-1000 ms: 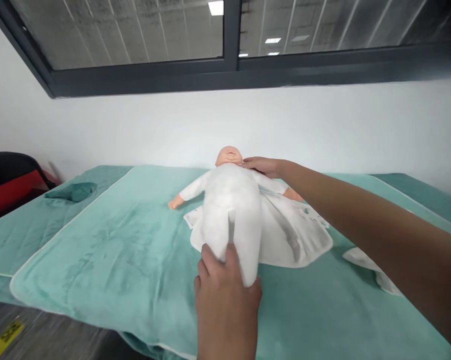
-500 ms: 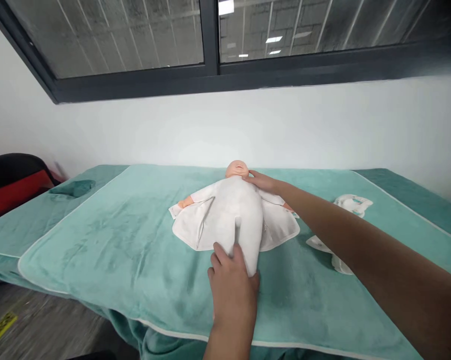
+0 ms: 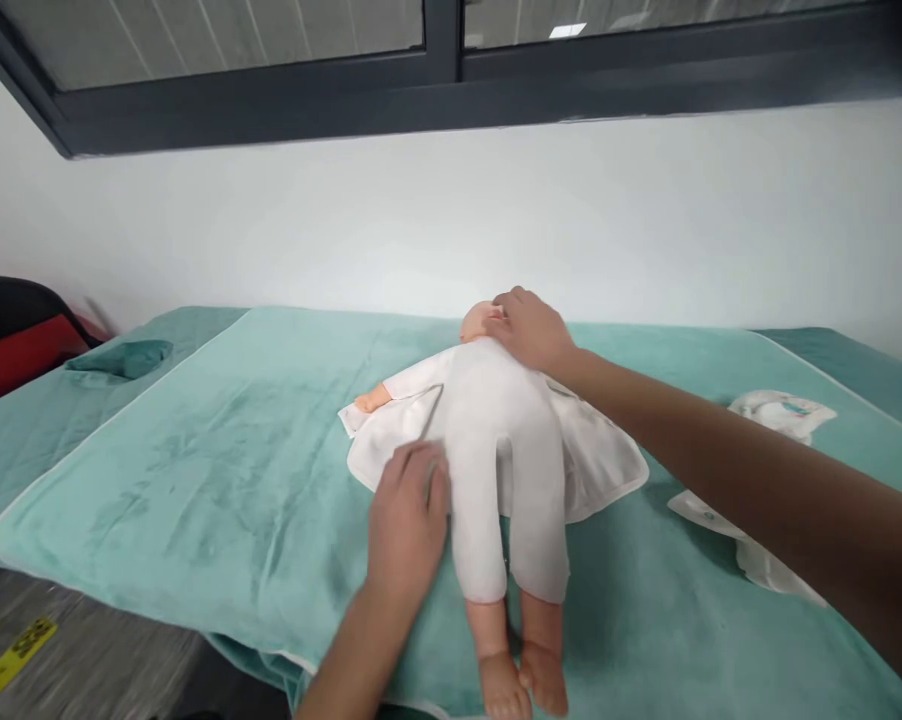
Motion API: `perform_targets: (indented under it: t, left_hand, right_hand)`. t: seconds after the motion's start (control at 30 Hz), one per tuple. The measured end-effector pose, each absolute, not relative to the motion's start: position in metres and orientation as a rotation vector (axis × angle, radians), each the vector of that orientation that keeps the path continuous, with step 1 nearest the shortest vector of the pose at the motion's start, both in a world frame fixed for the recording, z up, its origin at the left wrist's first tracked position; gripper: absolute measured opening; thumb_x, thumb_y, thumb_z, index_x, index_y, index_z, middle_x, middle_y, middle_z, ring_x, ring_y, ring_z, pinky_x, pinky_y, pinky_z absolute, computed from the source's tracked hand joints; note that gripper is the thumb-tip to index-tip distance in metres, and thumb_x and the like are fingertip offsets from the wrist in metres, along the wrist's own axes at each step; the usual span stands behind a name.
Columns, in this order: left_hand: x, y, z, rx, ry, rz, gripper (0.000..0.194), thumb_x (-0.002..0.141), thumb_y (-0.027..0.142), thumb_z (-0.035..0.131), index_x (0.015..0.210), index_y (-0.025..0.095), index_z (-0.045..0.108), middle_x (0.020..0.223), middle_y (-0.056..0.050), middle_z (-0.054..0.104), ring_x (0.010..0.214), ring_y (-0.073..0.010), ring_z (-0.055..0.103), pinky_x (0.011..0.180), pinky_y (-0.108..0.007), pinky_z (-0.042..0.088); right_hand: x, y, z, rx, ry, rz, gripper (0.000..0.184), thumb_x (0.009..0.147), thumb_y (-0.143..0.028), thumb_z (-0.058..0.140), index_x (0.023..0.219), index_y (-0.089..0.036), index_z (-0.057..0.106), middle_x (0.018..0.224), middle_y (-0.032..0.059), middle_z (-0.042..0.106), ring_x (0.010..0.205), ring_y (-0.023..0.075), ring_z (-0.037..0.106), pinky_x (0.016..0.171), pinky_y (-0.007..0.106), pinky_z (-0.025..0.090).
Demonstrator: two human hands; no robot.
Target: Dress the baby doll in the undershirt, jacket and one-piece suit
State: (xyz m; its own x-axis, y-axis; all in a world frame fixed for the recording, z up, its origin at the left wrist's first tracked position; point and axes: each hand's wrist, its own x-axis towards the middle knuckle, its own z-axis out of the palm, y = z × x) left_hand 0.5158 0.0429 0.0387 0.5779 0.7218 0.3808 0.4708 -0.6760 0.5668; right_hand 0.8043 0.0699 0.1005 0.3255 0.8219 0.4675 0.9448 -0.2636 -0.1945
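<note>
A baby doll (image 3: 481,400) in white lies on its back with its bare feet toward me. Beneath it a white garment (image 3: 605,460) is spread out on both sides. My left hand (image 3: 407,515), fingers slightly curled and thumb apart, is beside the doll's hip over the left part of the garment; nothing shows in its grasp. Up at the head and shoulder, my right hand (image 3: 533,330) rests with its fingers across the side of the doll's face. The doll's arm on that side is hidden behind my forearm.
A teal blanket (image 3: 196,480) covers the bed. Right of my forearm lies a white patterned cloth item (image 3: 777,412), partly hidden by the arm. A black and red chair (image 3: 23,340) stands at the left. Behind the bed are a white wall and a dark-framed window.
My left hand has let go of the doll's legs and moved left to its hip, leaving the feet in view. The right hand has shifted up over the face. The garment's left side became more exposed.
</note>
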Motion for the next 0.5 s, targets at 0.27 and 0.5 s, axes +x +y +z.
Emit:
perform_targets:
  t: [0.27, 0.5]
  left_hand:
    - [0.556, 0.132, 0.017, 2.872, 1.272, 0.547, 0.03, 0.095, 0.033, 0.046, 0.111, 0.015, 0.063, 0.119, -0.016, 0.062, 0.113, -0.0337, 0.053, 0.089, -0.049, 0.043]
    - [0.57, 0.154, 0.016, 2.886, 1.15, 0.582, 0.024, 0.09, 0.034, 0.052, 0.1, 0.016, 0.064, 0.106, -0.015, 0.065, 0.109, -0.034, 0.053, 0.088, -0.046, 0.038]
  right_hand:
    - [0.732, 0.147, 0.091, -2.101, -2.229, 0.267, 0.051, 0.084, -0.047, 0.059, 0.129, -0.024, 0.057, 0.132, 0.0097, 0.061, 0.114, 0.0298, 0.058, 0.084, 0.036, 0.046]
    - [0.726, 0.161, 0.088, -2.093, -2.158, 0.308, 0.041, 0.082, -0.048, 0.058, 0.118, -0.029, 0.063, 0.119, 0.005, 0.068, 0.103, 0.0268, 0.062, 0.077, 0.032, 0.044]
